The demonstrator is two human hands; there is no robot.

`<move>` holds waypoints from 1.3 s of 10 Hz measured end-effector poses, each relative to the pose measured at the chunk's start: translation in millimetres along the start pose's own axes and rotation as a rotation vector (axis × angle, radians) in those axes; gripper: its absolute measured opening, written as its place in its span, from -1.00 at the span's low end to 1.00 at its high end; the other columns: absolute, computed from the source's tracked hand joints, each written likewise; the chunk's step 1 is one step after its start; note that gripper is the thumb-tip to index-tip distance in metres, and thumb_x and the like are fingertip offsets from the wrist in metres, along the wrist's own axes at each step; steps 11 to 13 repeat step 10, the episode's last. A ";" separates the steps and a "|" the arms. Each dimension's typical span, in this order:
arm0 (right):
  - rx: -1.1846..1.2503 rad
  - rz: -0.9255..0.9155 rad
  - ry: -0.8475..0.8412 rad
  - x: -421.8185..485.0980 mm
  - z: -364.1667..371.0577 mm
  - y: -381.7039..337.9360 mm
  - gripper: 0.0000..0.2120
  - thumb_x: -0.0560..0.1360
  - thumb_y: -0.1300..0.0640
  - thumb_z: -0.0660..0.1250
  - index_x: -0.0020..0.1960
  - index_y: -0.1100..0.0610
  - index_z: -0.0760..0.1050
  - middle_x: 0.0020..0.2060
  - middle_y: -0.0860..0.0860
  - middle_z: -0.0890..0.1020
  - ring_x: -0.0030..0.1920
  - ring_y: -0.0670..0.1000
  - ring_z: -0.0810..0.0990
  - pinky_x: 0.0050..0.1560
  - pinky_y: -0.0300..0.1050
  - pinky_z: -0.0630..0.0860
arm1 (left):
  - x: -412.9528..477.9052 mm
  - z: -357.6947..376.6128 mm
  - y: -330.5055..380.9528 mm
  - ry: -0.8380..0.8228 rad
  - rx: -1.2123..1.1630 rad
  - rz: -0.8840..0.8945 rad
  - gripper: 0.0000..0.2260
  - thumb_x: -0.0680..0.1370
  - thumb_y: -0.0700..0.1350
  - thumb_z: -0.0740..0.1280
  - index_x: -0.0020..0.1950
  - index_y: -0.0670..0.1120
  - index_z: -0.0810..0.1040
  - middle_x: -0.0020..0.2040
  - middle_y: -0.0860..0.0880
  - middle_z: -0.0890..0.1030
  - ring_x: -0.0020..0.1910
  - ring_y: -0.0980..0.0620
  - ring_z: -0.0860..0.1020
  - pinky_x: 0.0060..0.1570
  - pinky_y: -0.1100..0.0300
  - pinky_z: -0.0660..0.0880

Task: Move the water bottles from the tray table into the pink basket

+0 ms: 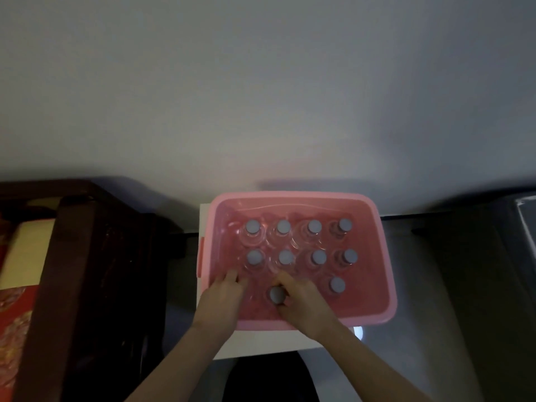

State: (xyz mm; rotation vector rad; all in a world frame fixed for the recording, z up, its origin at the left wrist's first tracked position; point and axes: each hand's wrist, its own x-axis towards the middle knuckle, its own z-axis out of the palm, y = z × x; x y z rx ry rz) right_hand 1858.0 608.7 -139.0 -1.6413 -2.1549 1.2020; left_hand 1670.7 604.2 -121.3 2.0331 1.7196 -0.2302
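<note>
1. Pink basket (388,285): rectangular plastic tub with rounded corners. It rests on a white tray table (261,343), against a pale wall (261,82). A darker pink handle (200,256) shows on its left side.
2. Water bottles, far row: four clear bottles with grey caps stand upright along the far wall of the basket; the leftmost (252,226) and the rightmost (344,224) mark the ends of the row.
3. Water bottles, middle row: four more capped bottles stand upright just in front of the far row, from (255,256) to (349,256).
4. Near row: one capped bottle (337,284) stands alone toward the right side. A second bottle (277,294) stands near the middle of the basket.
5. Right hand (301,303): reaches over the near rim into the basket. Its fingers are curled around the neck of the middle near-row bottle, just below the cap; the cap is visible beside the thumb.
6. Left hand (223,297): reaches over the near-left rim, fingers extended downward into the basket beside the gripped bottle. The fingertips are hidden in the dim interior, so it cannot be determined whether this hand is grasping anything.
7. Surroundings: a dark wooden furniture frame (87,271) stands to the left of the tray table. No bottles are visible on the exposed part of the tray table.
</note>
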 end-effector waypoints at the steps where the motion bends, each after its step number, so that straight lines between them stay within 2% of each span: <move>1: -0.059 0.032 -0.030 10.4 3.7 2.1 -0.75 0.29 0.25 0.29 -0.04 0.10 0.41 -0.24 0.06 0.60 -0.24 0.07 0.52 -0.28 -0.01 0.46 | 7.1 0.4 -0.2 -0.052 0.032 -0.029 -0.71 0.50 -0.35 0.26 0.16 -0.06 0.46 0.15 -0.05 0.44 0.11 -0.10 0.50 -0.09 0.08 0.42; 2: -0.091 0.076 -0.061 18.0 6.7 4.8 -0.73 0.31 0.24 0.30 -0.04 0.02 0.37 -0.19 0.10 0.61 -0.18 0.16 0.56 -0.26 0.00 0.47 | 12.0 -1.4 -0.7 -0.104 0.072 -0.044 -0.74 0.52 -0.33 0.20 0.15 -0.09 0.46 0.18 -0.08 0.44 0.10 -0.13 0.54 -0.06 0.05 0.41; 4: -0.202 0.000 -0.108 23.3 5.5 -0.2 -0.75 0.38 0.27 0.27 0.01 0.08 0.35 -0.09 0.14 0.60 -0.09 0.24 0.55 -0.22 0.06 0.49 | 16.7 -4.0 -1.5 -0.170 0.094 -0.004 -0.71 0.50 -0.35 0.20 0.16 -0.08 0.45 0.15 -0.08 0.48 0.09 -0.15 0.57 -0.03 0.05 0.42; 5: -0.207 -0.030 -0.113 28.1 7.6 1.3 -0.68 0.37 0.28 0.28 0.10 0.06 0.43 -0.04 0.10 0.62 -0.05 0.20 0.58 -0.24 0.02 0.49 | 18.7 -2.5 -3.9 -0.181 0.095 0.007 -0.68 0.51 -0.37 0.18 0.20 -0.09 0.45 0.16 -0.10 0.49 0.11 -0.17 0.56 0.00 0.02 0.43; 6: -0.242 -0.054 -0.116 32.4 12.0 2.2 -0.67 0.36 0.29 0.29 0.11 0.09 0.52 -0.03 0.07 0.65 -0.02 0.15 0.59 -0.27 -0.10 0.33 | 22.6 -4.1 -2.4 -0.196 0.106 0.031 -0.68 0.52 -0.35 0.18 0.22 -0.09 0.45 0.17 -0.11 0.51 0.14 -0.18 0.55 0.04 0.01 0.43; 7: -0.254 -0.039 -0.096 35.7 16.2 4.0 -0.68 0.35 0.28 0.31 0.08 0.10 0.52 -0.05 0.09 0.65 -0.04 0.16 0.59 -0.25 -0.09 0.38 | 26.4 -7.3 -1.0 -0.206 0.120 0.037 -0.73 0.55 -0.33 0.15 0.18 -0.12 0.49 0.17 -0.13 0.53 0.15 -0.19 0.54 0.07 0.01 0.42; 9: -0.177 0.008 -0.085 36.3 19.1 1.3 -0.73 0.33 0.31 0.31 0.02 0.14 0.53 -0.04 0.13 0.65 -0.03 0.18 0.61 -0.14 0.04 0.54 | 27.3 -12.9 -0.3 -0.218 0.021 0.000 -0.77 0.54 -0.26 0.22 0.15 -0.12 0.54 0.16 -0.14 0.55 0.16 -0.18 0.54 0.09 0.01 0.45; 10: -0.043 0.000 -0.049 31.5 4.3 -3.5 -0.85 0.34 0.13 0.38 -0.08 0.06 0.54 -0.16 0.08 0.66 -0.20 0.09 0.57 -0.23 -0.04 0.49 | 27.1 -21.3 -9.3 -0.160 -0.108 0.017 -0.68 0.50 -0.18 0.30 0.26 -0.06 0.51 0.20 -0.11 0.55 0.20 -0.15 0.53 0.12 0.02 0.48; 13: -0.043 0.000 -0.049 31.5 4.3 -3.5 -0.85 0.34 0.13 0.38 -0.08 0.06 0.54 -0.16 0.08 0.66 -0.20 0.09 0.57 -0.23 -0.04 0.49 | 27.1 -21.3 -9.3 -0.160 -0.108 0.017 -0.68 0.50 -0.18 0.30 0.26 -0.06 0.51 0.20 -0.11 0.55 0.20 -0.15 0.53 0.12 0.02 0.48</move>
